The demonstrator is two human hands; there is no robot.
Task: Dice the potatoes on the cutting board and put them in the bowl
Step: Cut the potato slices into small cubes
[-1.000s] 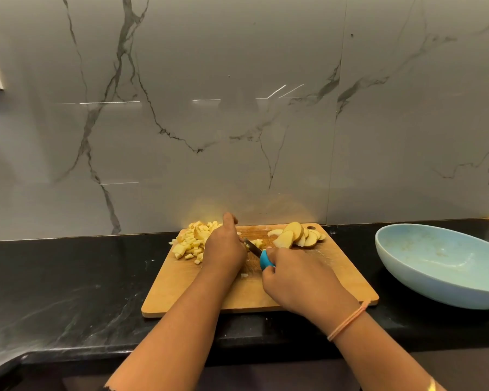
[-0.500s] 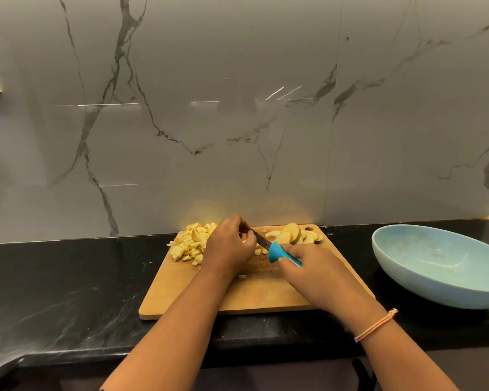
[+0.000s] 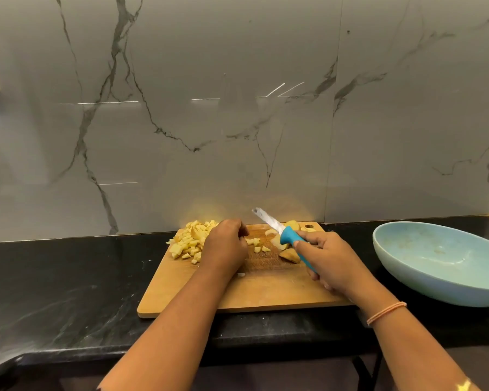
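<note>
1. Counter (image 3: 68,292): black stone, carries board and bowl.
2. Dice pile (image 3: 189,241): yellow cubes on the board's (image 3: 266,292) back-left corner, same spot as 0.5 s ago.
3. L hand (image 3: 226,246): knuckles up, fingers curled down onto the board just right of the pile. Can't tell if they pinch anything. 0.5 s ago it sat against the blade; now the 2 are apart.
4. Loose dice (image 3: 257,244): a few cubes between the hands, mid-board. They were hidden behind the L hand before.
5. Knife (image 3: 283,235): blade was low by the L fingers 0.5 s ago. It's now lifted off the board, tip pointing up-left toward the wall.
6. Slices (image 3: 290,253): uncut pieces at back-right of the board, partly behind the knife. 1 skin-on piece lies just in front of the handle.
7. R hand (image 3: 331,261): fingers wrapped round the blue handle, and it sits further right than before.
8. Bowl (image 3: 441,266): pale blue, on the counter right of the board, unmoved. All potato is on the board.
</note>
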